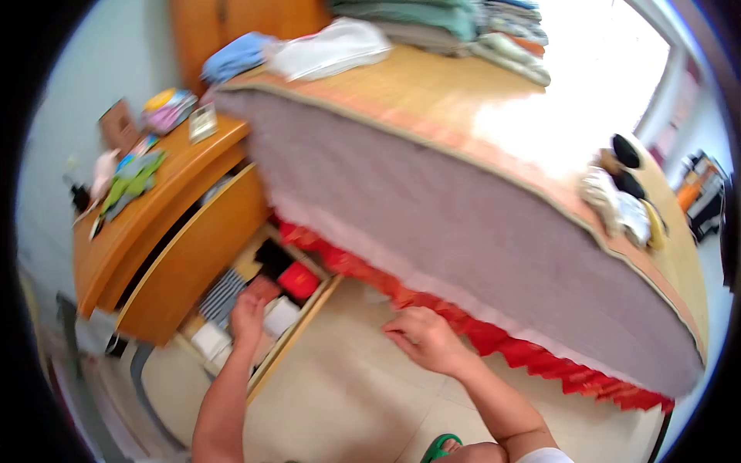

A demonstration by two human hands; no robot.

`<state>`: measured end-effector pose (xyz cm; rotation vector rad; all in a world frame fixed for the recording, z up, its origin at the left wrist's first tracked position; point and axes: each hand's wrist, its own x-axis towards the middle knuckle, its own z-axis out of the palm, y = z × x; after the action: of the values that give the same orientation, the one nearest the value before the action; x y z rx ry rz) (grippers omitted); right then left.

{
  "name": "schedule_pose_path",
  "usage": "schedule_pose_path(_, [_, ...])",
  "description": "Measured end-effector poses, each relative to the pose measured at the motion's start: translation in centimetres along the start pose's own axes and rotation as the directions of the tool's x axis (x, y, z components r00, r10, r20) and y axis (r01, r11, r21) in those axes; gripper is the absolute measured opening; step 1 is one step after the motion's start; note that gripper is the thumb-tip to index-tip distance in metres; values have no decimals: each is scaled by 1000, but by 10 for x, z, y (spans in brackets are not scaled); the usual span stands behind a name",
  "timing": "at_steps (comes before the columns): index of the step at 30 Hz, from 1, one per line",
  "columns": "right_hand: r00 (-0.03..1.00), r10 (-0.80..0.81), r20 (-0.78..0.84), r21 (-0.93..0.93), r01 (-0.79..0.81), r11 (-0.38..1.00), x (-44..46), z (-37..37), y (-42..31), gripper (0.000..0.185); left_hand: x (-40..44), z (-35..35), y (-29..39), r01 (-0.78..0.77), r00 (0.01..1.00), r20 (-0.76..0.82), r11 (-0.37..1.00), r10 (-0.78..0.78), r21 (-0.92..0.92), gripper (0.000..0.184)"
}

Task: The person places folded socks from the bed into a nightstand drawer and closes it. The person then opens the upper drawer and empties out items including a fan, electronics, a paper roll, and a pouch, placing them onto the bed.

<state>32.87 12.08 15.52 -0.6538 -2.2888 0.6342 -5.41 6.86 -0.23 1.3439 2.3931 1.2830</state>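
Observation:
Over the open lower drawer (297, 339) of a wooden cabinet, my left hand (247, 316) is closed beside a reddish-brown folded item (262, 290); whether the fingers grip it I cannot make out. Around it in the drawer lie a striped folded cloth (224, 295), a bright red item (298, 280), black cloth (272, 258) and white folded pieces (280, 317). My right hand (423, 338) hangs above the floor to the right of the drawer, its fingers pinched together. Anything between those fingers is too small to tell.
A bed (432, 185) with a red-trimmed skirt (532, 363) stands ahead and right, bearing folded clothes (332, 50) and plush toys (617, 202). Above the lower drawer, an upper drawer (197, 258) is partly pulled out. Green cloth (133, 181) lies on the cabinet top.

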Motion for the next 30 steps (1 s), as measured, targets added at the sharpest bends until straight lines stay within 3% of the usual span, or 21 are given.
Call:
schedule_pose_path(1, [998, -48, -40, -47, 46, 998, 3, -13, -4, 13, 0, 3, 10, -58, 998, -13, 998, 58, 34, 18])
schedule_pose_path(5, [959, -107, -262, -194, 56, 979, 7, -85, -34, 15, -1, 11, 49, -91, 982, 131, 951, 135, -296, 18])
schedule_pose_path(7, [917, -174, -358, -315, 56, 947, 4, -128, -47, 20, -9, 7, 82, 6, 974, 208, 906, 91, -423, 15])
schedule_pose_path(9, [855, -211, -473, -450, -29, 892, 0, -171, -55, 23, -18, 0, 118, -16, 963, 234, 890, 136, -455, 13])
schedule_pose_path(11, [849, -242, -470, -598, -105, 794, 0, -215, -60, 29, -30, -3, 146, -31, 952, 254, 879, 171, -476, 11])
schedule_pose_path(13, [855, -105, -508, -555, -231, 799, 2, -254, -55, 45, -41, -4, 163, -9, 925, 313, 837, 215, -547, 8])
schedule_pose_path(14, [856, -111, -506, -559, -226, 798, 4, -270, -52, 45, -44, -6, 168, -18, 907, 344, 841, 241, -540, 8])
schedule_pose_path(16, [886, 151, -439, -667, -433, 606, 9, -295, -43, 70, -53, -11, 186, -21, 889, 371, 833, 269, -553, 8])
schedule_pose_path(17, [888, 149, -434, -666, -428, 611, 14, -305, -40, 70, -56, -13, 195, -21, 867, 402, 826, 296, -563, 8])
schedule_pose_path(19, [839, 480, -259, -635, -522, 570, 22, -319, -35, 84, -62, -16, 203, -12, 862, 410, 820, 299, -572, 9])
schedule_pose_path(23, [796, 568, -206, -600, -562, 569, 34, -326, -25, 86, -69, -21, 216, 71, 833, 461, 768, 305, -637, 11])
schedule_pose_path(25, [819, 522, -237, -578, -551, 601, 32, -312, -28, 78, -71, -24, 222, 119, 833, 474, 746, 284, -655, 11])
schedule_pose_path(28, [971, 72, -227, -538, -187, 822, 38, -265, -57, 67, -81, -33, 240, 276, 740, 577, 626, 346, -729, 19])
schedule_pose_path(30, [996, -29, -79, -593, -24, 805, 44, -219, -79, 73, -82, -34, 255, 375, 659, 635, 555, 404, -743, 28])
